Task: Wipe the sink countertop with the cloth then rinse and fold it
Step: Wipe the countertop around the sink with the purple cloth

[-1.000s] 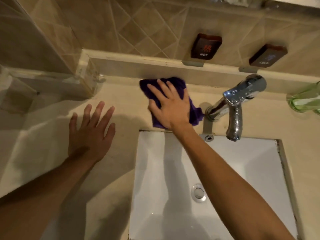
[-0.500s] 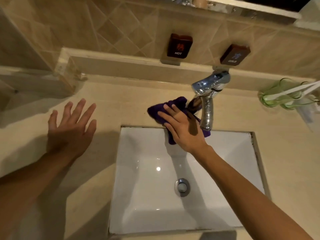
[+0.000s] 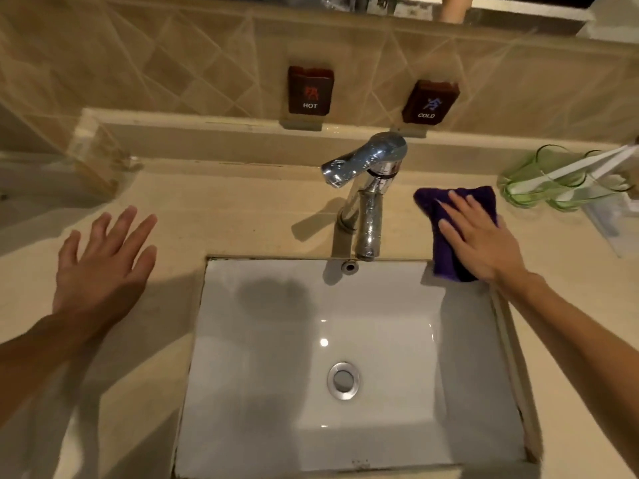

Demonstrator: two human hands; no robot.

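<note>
A purple cloth (image 3: 439, 233) lies on the beige countertop (image 3: 242, 216) to the right of the chrome tap (image 3: 368, 188), at the back right corner of the white sink (image 3: 269, 357). My right hand (image 3: 479, 236) presses flat on the cloth with straight, spread fingers. My left hand (image 3: 103, 267) is flat with spread fingers over the countertop left of the sink and holds nothing; whether it touches the surface I cannot tell.
Green glass cups (image 3: 553, 181) holding white toothbrushes stand close to the right of the cloth. Dark HOT (image 3: 310, 91) and COLD (image 3: 430, 102) signs sit on the tiled wall ledge. A clear block (image 3: 96, 157) stands at the back left.
My right hand slid the cloth from the left of the tap, past its front, to the countertop on its right. The left hand stayed spread on the left.
</note>
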